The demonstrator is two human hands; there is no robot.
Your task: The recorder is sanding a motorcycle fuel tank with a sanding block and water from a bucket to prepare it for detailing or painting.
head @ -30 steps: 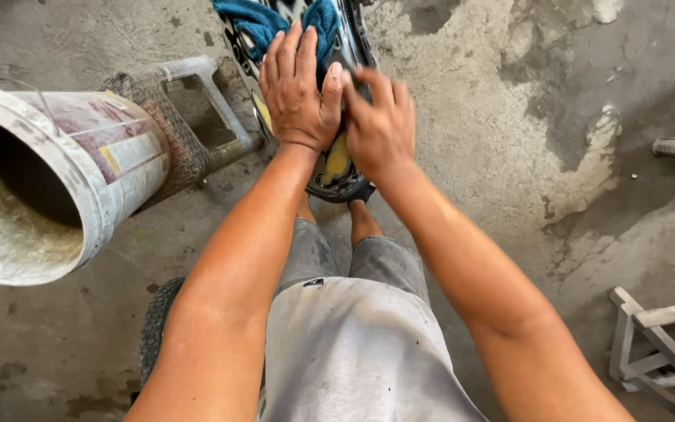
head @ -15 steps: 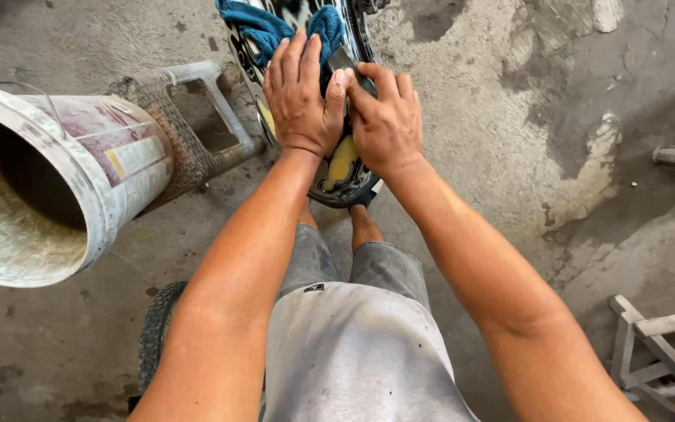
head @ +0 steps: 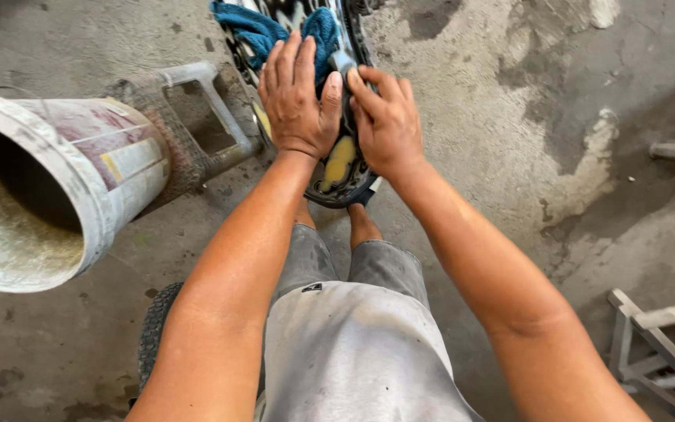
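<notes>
Left hand (head: 297, 98): We laid it palm-down on the patterned panel, fingers extended and slightly spread, gripping nothing; the fingertips rested against the blue cloth.
Right hand (head: 388, 121): We placed it flat on the same panel, just beside the left hand, fingers extended and close together, thumb tip touching the left hand's edge; it was clamped on nothing.
Patterned panel (head: 343, 168): A dark, curved piece with light and yellow markings, it stood on the concrete floor directly ahead of our knees and ran away toward the top edge of the view. We cannot tell what kind of part it was.
Blue cloth (head: 253, 30): It was bunched on the upper part of the panel, partly under our left fingers.
Bucket (head: 111, 160): White and stained, it lay on its side to our left with its open mouth toward the camera.
Grey block (head: 197, 117): A hollow block sat between the bucket and the panel, touching the bucket.
Tyre (head: 158, 328): A treaded edge showed beneath our left arm.
Concrete floor (head: 509, 117): Grey, with dark damp patches.
Metal frame (head: 658, 344): It sat at lower right, well apart from both hands.
</notes>
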